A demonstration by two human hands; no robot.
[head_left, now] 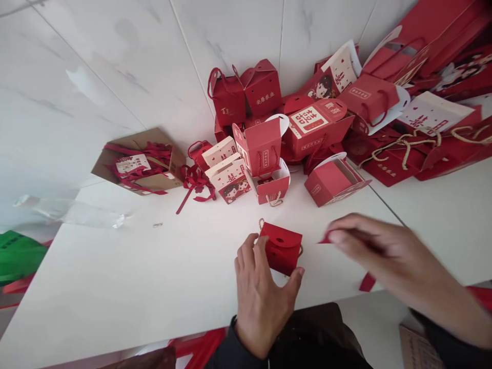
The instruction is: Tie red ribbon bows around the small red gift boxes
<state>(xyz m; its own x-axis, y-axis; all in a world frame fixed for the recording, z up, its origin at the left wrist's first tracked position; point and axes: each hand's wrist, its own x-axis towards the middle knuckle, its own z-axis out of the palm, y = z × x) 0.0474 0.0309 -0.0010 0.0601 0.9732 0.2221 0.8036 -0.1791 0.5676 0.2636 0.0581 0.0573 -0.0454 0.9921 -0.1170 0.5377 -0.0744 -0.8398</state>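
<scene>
A small red gift box (283,248) stands on the white table in front of me, its rounded flap folded over, with bits of cord handle at its sides. My left hand (263,284) grips it, the fingers at its left side and the thumb at its lower right corner. To the right, raised and a little blurred, my right hand (372,246) pinches a dark red ribbon (326,239). One pointed end sticks out past the fingertips, and another end (367,282) hangs below the hand. The ribbon's middle is hidden in the hand.
Beyond the box stand several red and white gift boxes (265,148), piled against the tiled wall. A cardboard box (171,164) of red ribbons sits at the back left, beside a ribbon bow (197,179). Clear plastic (92,212) lies at the left edge of the white table (154,277).
</scene>
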